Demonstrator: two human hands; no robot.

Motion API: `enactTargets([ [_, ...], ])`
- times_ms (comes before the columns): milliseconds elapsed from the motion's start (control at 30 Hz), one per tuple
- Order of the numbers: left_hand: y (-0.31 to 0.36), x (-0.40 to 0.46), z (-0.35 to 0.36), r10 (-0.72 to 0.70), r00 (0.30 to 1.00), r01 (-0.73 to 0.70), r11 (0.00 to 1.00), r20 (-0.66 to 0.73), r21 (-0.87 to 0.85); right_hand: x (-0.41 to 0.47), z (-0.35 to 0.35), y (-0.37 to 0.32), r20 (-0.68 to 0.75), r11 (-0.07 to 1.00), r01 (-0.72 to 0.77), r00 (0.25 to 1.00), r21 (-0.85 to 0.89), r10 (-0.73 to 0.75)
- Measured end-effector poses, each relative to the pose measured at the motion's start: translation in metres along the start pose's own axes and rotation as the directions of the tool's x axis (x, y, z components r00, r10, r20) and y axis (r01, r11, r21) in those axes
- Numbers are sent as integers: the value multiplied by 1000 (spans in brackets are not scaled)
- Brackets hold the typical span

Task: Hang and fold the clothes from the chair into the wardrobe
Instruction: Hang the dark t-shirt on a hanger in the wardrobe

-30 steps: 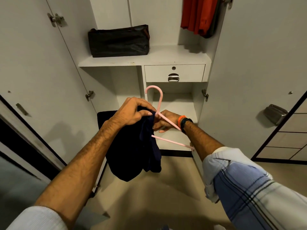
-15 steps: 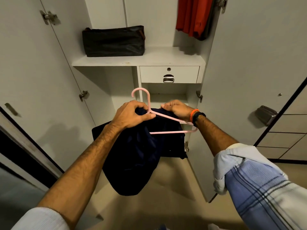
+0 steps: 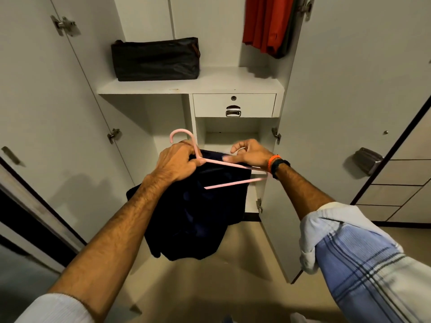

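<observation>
Left hand [image 3: 178, 160] clamped round thin pink plastic hanger [image 3: 229, 163] neck, steadying; right hand [image 3: 250, 152] pinching dark navy garment [image 3: 198, 217], spreading shoulder.

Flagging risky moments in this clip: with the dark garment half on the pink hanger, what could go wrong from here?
The dark garment hangs bunched toward the left hand, so it may slide off the pink hanger once lifted. The right hand pinches only near the top edge, a light hold. The red clothes already fill the right of the hanging space, so the hook may snag them.
</observation>
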State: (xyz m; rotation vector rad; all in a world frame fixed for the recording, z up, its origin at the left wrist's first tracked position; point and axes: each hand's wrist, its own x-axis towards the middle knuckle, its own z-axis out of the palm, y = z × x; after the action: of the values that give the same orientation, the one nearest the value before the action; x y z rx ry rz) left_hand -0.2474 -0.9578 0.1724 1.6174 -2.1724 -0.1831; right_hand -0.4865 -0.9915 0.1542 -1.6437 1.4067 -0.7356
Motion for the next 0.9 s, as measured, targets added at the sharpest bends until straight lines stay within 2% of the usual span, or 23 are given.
enactTargets([
  [100,-15,-3,-3,-112,993,109,991,-29,-76,5,-21,14,-182,997,-39,983,-72,26],
  [167,-22,-5,-7,-147,989,142,968,-12,-209,5,-30,21,-220,995,-39,975,-96,17],
  [367,-17,-9,-9,-41,994,68,956,98,-286,-2,-6,4,27,993,104,994,-50,-102],
  [467,-21,-11,-17,11,981,42,962,193,-269,2,4,0,200,988,101,977,-120,-76],
  [567,-20,-12,-21,66,965,0,967,253,-253,-3,16,-15,314,989,72,949,-130,-28],
  [800,-3,-17,-18,191,952,-121,952,239,-282,-22,54,-54,468,979,108,883,-172,-15],
  [900,-3,-17,-15,205,952,-139,951,225,-278,-58,51,-91,374,959,97,927,-266,10],
])
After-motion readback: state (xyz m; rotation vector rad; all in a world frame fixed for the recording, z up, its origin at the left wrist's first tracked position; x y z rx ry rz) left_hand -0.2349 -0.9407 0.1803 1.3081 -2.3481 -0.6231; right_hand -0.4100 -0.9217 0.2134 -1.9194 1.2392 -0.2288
